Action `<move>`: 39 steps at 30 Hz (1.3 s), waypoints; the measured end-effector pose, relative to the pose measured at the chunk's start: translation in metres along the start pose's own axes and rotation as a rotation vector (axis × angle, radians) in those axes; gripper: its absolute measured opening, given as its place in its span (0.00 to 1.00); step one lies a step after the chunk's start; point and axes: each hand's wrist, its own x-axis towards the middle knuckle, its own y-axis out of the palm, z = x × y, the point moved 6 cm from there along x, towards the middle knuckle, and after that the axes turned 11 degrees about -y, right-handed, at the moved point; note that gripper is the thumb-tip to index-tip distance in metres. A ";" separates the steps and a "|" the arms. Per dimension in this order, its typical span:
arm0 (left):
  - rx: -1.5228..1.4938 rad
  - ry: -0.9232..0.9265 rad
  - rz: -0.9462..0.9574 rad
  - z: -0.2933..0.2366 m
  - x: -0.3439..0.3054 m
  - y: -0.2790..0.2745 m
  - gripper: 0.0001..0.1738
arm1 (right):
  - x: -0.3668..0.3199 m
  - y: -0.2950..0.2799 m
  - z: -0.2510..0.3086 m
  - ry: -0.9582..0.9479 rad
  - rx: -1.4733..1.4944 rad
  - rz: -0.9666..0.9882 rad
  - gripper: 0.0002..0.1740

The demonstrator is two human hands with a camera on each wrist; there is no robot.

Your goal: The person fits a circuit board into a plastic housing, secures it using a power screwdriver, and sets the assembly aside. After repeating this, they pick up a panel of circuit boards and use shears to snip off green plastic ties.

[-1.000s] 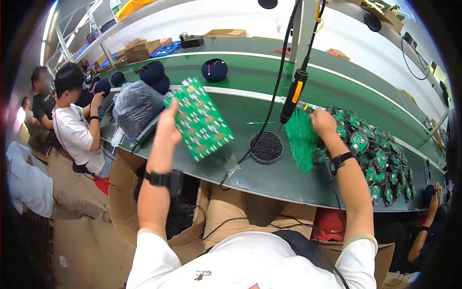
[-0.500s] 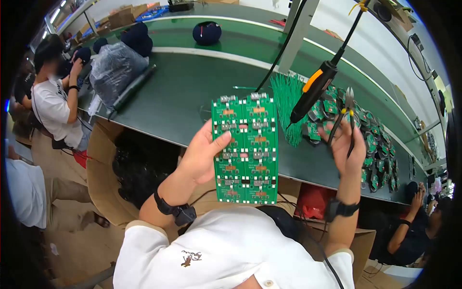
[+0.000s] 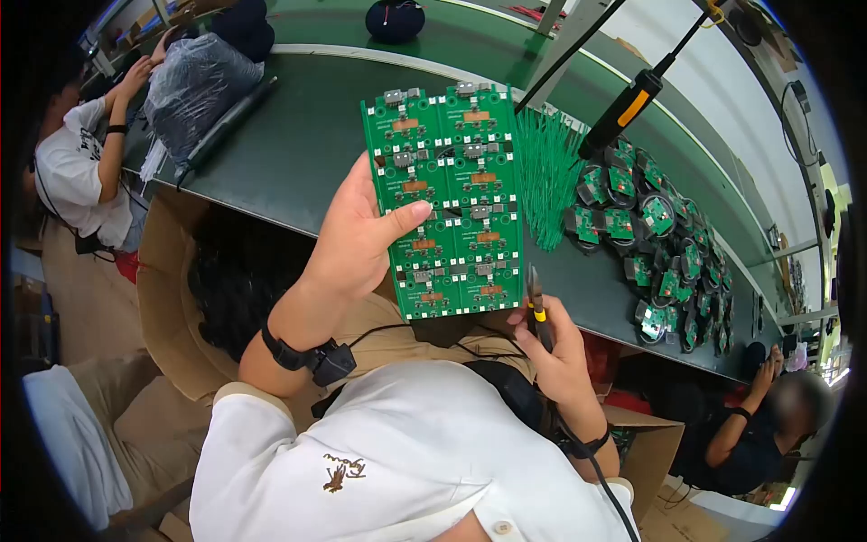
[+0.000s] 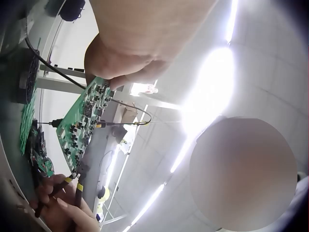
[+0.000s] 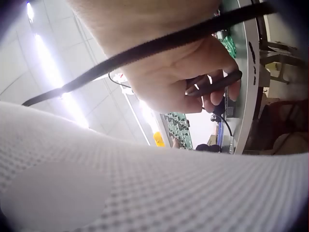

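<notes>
A green circuit board panel (image 3: 461,203), lined with rows of small components, is held up in front of my chest. My left hand (image 3: 348,239) grips its left edge, thumb lying across the face and the other fingers hidden behind. In my right hand (image 3: 567,357) is a pair of cutting pliers (image 3: 539,316) with black and yellow handles. Their tips point up beside the panel's lower right edge. The left wrist view shows the pliers (image 4: 80,186) right at the panel's corner, handles spread. One dark handle (image 5: 219,84) crosses the curled fingers in the right wrist view.
Behind the panel lie a bundle of green wires (image 3: 549,185) and a heap of small round board assemblies (image 3: 664,226). An electric screwdriver (image 3: 623,113) hangs above them. A plastic-wrapped bundle (image 3: 200,90) stands left, above an open cardboard box (image 3: 167,312). People sit on both sides.
The right hand picked up the pliers from near the wires and brought them down to the panel's lower right edge. The left hand turned the panel to face me and drew it in.
</notes>
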 end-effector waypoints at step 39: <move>0.226 0.024 -0.080 0.034 -0.007 -0.003 0.22 | 0.024 0.017 -0.012 0.118 0.179 0.026 0.15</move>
